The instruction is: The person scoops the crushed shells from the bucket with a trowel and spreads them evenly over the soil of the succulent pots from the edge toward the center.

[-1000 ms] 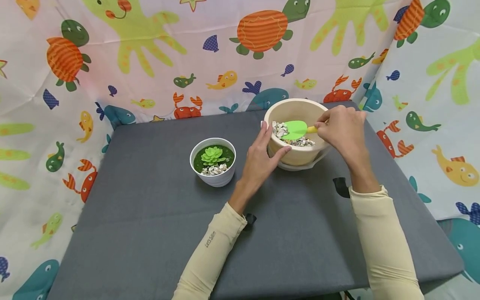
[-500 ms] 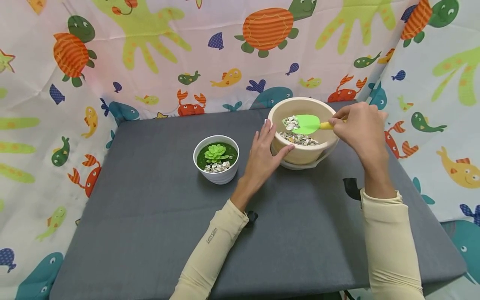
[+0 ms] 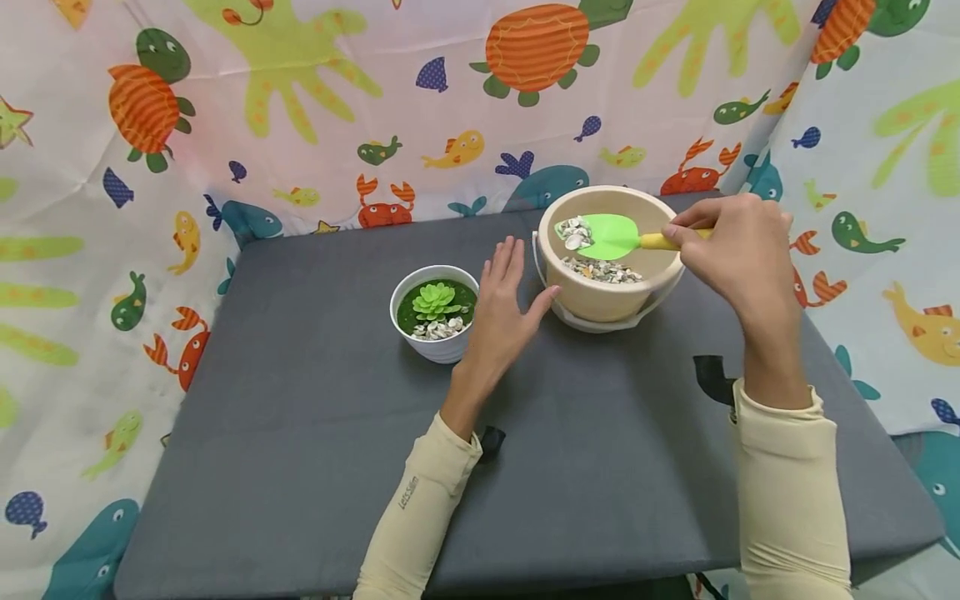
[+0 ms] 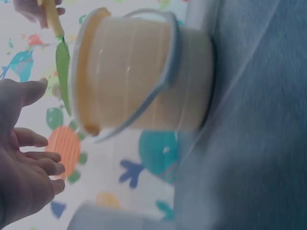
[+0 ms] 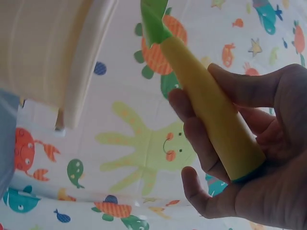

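My right hand [image 3: 738,250] grips the yellow handle of a small green toy shovel [image 3: 613,237]. Its blade, loaded at the tip with white pebbles [image 3: 574,232], is over the mouth of a cream bucket [image 3: 600,300]. More mixed pebbles [image 3: 602,271] lie inside the bucket. With fingers extended, my left hand [image 3: 501,321] is between the bucket and a white pot [image 3: 438,348], overlapping the pot's right side in the head view. That pot holds a green succulent [image 3: 435,302], green ground cover and some white pebbles. In the right wrist view, fingers and thumb wrap the handle [image 5: 211,105].
A dark grey cloth covers the table [image 3: 300,433]. Behind and to both sides hangs a curtain [image 3: 322,183] printed with sea animals. The bucket's pale carrying handle [image 4: 165,72] hangs down along its side.
My left hand has let go of the bucket's rim and moved left toward the white pot. The shovel with its pebbles has risen from inside the bucket and shifted right.
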Demonstrator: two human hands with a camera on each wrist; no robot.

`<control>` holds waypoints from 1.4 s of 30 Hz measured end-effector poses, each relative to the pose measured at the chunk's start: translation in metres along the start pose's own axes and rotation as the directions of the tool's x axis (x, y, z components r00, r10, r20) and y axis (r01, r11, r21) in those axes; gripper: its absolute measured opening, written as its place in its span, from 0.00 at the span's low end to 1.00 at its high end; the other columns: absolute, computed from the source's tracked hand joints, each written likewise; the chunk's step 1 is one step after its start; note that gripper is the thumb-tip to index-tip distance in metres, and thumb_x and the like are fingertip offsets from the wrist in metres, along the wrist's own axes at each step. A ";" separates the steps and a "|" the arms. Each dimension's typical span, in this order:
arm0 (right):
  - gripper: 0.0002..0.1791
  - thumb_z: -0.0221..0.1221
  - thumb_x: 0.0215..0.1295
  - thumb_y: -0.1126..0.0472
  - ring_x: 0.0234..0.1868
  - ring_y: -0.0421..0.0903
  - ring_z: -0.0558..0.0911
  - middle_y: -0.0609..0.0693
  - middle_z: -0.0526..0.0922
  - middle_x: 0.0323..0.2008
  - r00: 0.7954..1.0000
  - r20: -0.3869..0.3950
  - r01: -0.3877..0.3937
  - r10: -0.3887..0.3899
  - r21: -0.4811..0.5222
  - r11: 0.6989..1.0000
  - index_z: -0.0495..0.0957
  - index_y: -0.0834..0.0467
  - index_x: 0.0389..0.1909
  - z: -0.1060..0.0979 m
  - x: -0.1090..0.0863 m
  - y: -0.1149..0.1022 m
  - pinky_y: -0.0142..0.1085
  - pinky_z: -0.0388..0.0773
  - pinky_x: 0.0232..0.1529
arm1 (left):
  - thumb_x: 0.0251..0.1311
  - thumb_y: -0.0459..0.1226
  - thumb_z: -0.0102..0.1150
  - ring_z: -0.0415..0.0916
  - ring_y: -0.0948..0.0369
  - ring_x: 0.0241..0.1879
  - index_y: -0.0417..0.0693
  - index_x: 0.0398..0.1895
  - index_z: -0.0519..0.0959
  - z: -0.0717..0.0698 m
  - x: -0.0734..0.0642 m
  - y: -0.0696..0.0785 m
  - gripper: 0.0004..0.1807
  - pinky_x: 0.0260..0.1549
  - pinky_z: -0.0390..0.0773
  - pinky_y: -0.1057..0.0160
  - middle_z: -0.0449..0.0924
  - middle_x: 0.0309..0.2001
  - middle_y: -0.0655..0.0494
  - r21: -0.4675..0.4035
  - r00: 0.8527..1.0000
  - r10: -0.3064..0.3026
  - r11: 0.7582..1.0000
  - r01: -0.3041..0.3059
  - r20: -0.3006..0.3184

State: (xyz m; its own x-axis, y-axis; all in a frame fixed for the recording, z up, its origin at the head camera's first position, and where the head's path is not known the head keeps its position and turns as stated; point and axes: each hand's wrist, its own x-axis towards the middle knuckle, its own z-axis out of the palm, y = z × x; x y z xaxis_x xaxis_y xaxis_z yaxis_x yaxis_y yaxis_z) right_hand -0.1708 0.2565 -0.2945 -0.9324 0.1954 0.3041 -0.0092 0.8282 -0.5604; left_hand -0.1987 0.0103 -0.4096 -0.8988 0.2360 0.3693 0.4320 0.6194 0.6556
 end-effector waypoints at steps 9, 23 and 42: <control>0.15 0.68 0.68 0.55 0.35 0.49 0.78 0.66 0.89 0.40 0.997 0.076 0.021 -0.032 0.132 0.991 0.91 0.63 0.44 0.011 -0.001 -0.024 0.27 0.71 0.25 | 0.66 0.49 0.70 0.54 0.46 0.83 0.38 0.80 0.62 -0.042 -0.031 -0.037 0.46 0.81 0.57 0.45 0.59 0.82 0.42 -0.030 0.976 -0.105 0.994 0.101 -0.189; 0.09 0.68 0.67 0.61 0.40 0.55 0.84 0.61 0.92 0.35 0.973 0.142 0.147 -0.180 0.215 0.966 0.92 0.63 0.40 0.063 -0.003 -0.067 0.41 0.73 0.40 | 0.49 0.53 0.82 0.41 0.45 0.86 0.42 0.85 0.44 -0.075 -0.063 -0.090 0.69 0.81 0.56 0.39 0.39 0.87 0.43 -0.075 0.916 -0.349 0.937 0.341 -0.196; 0.06 0.69 0.66 0.60 0.37 0.53 0.79 0.52 0.91 0.31 0.888 0.256 0.387 -0.382 0.033 0.921 0.93 0.56 0.37 0.124 -0.023 -0.119 0.55 0.67 0.55 | 0.44 0.63 0.81 0.59 0.48 0.81 0.48 0.86 0.46 -0.071 -0.071 -0.095 0.73 0.77 0.65 0.43 0.55 0.84 0.46 -0.120 0.868 -0.481 0.875 0.469 -0.123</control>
State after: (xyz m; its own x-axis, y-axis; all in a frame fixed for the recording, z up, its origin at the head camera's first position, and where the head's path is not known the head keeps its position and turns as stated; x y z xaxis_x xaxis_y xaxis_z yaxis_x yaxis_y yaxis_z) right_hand -0.1928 0.0887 -0.3304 -0.9168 -0.2776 0.2872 -0.3815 0.8216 -0.4236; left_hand -0.1706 -0.1179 -0.4510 -0.9789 -0.1853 0.0858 -0.0342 0.5629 0.8258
